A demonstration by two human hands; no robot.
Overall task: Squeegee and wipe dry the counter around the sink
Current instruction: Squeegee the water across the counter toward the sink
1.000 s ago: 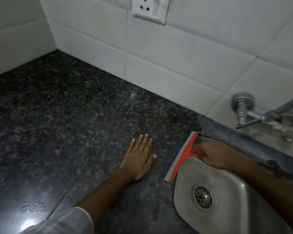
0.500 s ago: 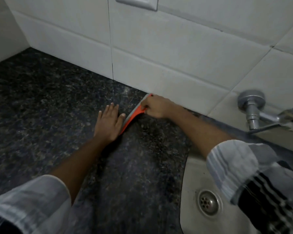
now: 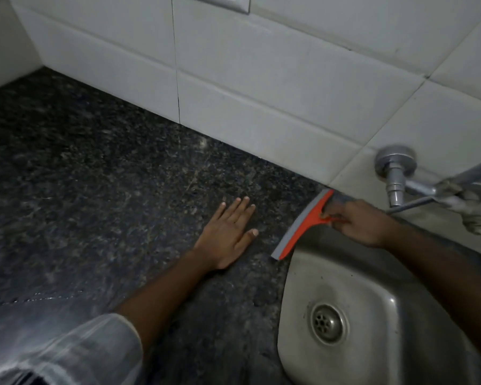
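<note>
Head view: our right hand (image 3: 364, 226) grips the squeegee (image 3: 303, 225) at the sink (image 3: 386, 295) rim, likely dumping water in. Left hand (image 3: 228, 234) lies flat, fingers straight, on the counter (image 3: 95, 190), probably bracing us.

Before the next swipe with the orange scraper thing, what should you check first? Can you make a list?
1. Right hand grips the squeegee handle: ok.
2. Blade lies at the sink edge, its far end near the wall: ok.
3. Left hand is flat on the counter, apart from the blade: ok.
4. Path is free of objects: ok.
5. Blade pressed flat along its whole length: cannot tell.
6. Counter already dry: cannot tell, too dim.
</note>
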